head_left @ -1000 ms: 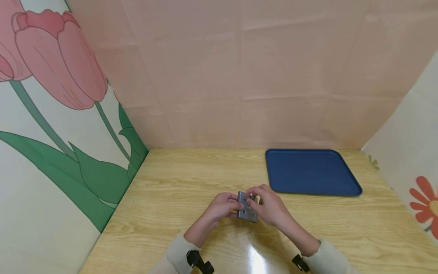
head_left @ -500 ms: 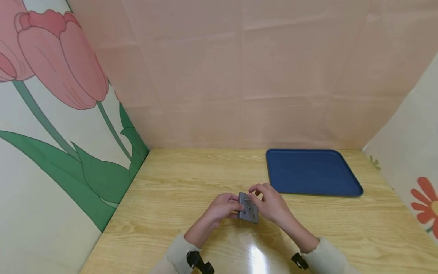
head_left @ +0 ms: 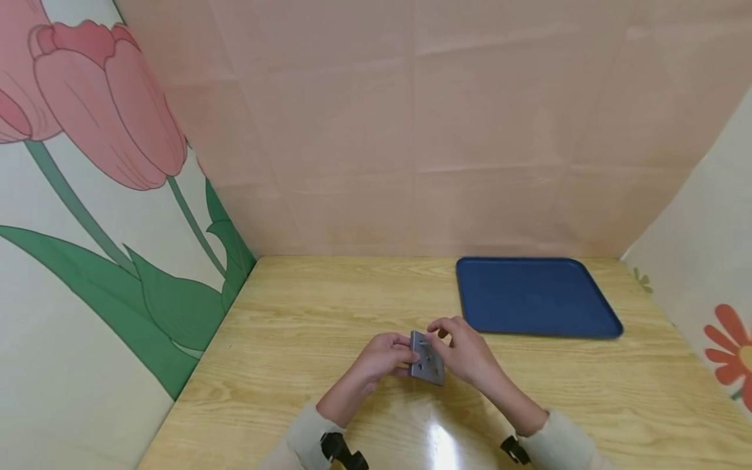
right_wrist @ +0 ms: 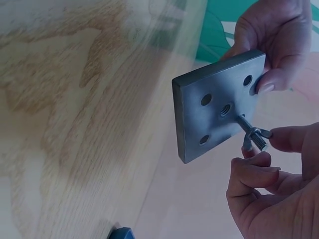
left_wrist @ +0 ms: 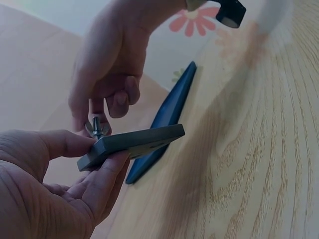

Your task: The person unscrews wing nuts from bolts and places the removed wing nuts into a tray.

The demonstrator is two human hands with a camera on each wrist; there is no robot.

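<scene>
Above the table, my left hand [head_left: 382,358] grips a square grey metal plate [head_left: 431,371] by its edge, thumb on one face and fingers on the other. Several round holes pass through the plate, and the middle one looks threaded in the right wrist view. A threaded bolt [right_wrist: 243,122] stands out from the plate near a corner, carrying a wing nut [right_wrist: 253,133] close to its free end. The thumb and a finger of my right hand [head_left: 467,351] pinch the nut's wings. In the left wrist view the wing nut is partly hidden behind the bolt and fingers.
A blue tray [head_left: 534,297] lies at the back right of the wooden table [head_left: 305,313], beyond my right hand. A pink sheet [head_left: 411,130] hangs behind, with flower-patterned panels on both sides. Each wrist bears a black camera mount.
My right fingers have shifted slightly right from over the plate's face, uncovering more of it. The left hand keeps its grip on the plate, which has barely moved.
</scene>
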